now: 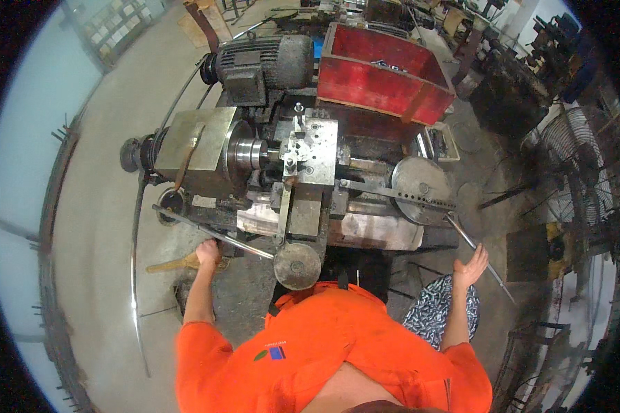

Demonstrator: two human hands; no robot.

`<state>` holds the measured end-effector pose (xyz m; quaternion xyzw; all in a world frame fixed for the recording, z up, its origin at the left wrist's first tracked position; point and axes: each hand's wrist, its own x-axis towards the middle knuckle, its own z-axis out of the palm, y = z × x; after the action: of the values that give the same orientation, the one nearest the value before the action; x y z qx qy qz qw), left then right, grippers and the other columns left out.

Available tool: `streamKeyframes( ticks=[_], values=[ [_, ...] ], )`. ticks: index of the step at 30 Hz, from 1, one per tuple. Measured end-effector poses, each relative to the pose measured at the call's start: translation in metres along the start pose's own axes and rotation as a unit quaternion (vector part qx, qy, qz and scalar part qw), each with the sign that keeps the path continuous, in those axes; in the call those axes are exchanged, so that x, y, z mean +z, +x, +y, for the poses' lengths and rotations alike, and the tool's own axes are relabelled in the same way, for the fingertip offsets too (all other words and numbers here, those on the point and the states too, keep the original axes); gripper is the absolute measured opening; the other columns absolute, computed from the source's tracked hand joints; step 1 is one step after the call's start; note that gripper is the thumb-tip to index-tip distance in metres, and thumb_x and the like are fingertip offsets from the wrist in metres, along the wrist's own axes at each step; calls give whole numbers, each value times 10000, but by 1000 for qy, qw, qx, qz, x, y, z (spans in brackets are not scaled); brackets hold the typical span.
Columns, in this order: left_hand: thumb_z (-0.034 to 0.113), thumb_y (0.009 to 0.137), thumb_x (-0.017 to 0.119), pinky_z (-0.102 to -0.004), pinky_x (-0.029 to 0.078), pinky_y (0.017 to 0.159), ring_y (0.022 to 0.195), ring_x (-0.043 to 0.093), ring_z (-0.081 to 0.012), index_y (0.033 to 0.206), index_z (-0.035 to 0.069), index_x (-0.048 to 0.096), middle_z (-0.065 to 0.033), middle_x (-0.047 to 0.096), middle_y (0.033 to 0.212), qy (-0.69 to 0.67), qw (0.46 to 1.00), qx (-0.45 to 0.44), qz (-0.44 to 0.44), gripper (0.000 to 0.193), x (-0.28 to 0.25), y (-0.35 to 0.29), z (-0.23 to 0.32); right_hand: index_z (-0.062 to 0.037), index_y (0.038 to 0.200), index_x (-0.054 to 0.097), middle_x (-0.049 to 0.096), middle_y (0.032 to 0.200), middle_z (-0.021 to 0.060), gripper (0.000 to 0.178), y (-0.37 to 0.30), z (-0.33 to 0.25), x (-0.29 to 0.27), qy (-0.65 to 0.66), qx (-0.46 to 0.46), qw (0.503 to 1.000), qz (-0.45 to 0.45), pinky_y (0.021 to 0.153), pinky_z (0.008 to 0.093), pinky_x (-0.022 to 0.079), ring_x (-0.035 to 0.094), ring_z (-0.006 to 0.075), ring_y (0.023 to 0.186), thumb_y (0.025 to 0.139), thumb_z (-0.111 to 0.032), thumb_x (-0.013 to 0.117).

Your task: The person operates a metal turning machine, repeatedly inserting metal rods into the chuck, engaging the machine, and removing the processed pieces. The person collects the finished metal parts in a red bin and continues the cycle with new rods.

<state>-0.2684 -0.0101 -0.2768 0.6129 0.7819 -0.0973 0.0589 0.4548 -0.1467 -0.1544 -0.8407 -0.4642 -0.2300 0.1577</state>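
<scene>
A lathe-like machine stands in front of me, with a round metal chuck (248,153) facing a steel tool block (320,153). My left hand (209,253) is closed just below the long lever bar (234,241) that runs from the near round disc (297,266). Whatever its fingers hold, if anything, is hidden. On the right, my right hand (470,267) has its fingers stretched out, with the palm against or beside a thin metal rod (482,256). This rod slants from the larger round disc (422,187), beside a flat arm drilled with holes (399,195).
A red box (386,86) with small parts inside sits behind the tool block, right of a dark motor (269,65). Many small shiny metal pieces (430,310) lie heaped below my right hand. A large fan (579,162) stands at the right. Long rods (133,289) lean at the left.
</scene>
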Motion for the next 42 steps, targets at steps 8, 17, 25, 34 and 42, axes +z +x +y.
streamKeyframes(
  ticks=[8,17,25,34,42],
  values=[
    [405,759,568,-417,489,729,904,592,-324,965,74,555,-165,617,922,-156,986,-41,-44,389,64,22,-8,-48,1261,402,420,1266,167,757,0,4,11,-8,17,1000,-8,1035,457,226,357,333,1200,571,-261,627],
    [297,774,558,-447,476,729,848,595,-357,1038,47,510,-191,611,928,-147,985,-89,2,366,37,-6,1,-72,1200,489,440,1254,177,628,31,-15,-5,146,-2,989,-38,972,422,314,408,344,1145,595,-167,629],
    [341,780,586,-401,475,669,730,628,-303,1109,15,500,-241,608,823,-196,980,-10,-23,471,-74,-32,-30,-48,914,618,588,974,129,398,132,-290,-100,474,-348,807,-49,862,388,421,532,292,969,517,-62,583],
    [344,826,509,-438,466,702,810,596,-334,1064,79,559,-174,621,858,-166,923,-183,296,360,-246,-103,-160,-53,671,665,611,675,168,218,106,-505,-112,255,-478,806,-237,671,387,487,604,337,697,559,-223,589],
    [568,863,259,-452,456,743,841,604,-353,883,70,645,-194,627,849,-234,876,-405,113,631,-168,-158,-144,13,651,648,596,673,235,245,89,-513,-112,281,-505,784,-225,680,415,490,609,375,675,577,-212,586]
  ],
)
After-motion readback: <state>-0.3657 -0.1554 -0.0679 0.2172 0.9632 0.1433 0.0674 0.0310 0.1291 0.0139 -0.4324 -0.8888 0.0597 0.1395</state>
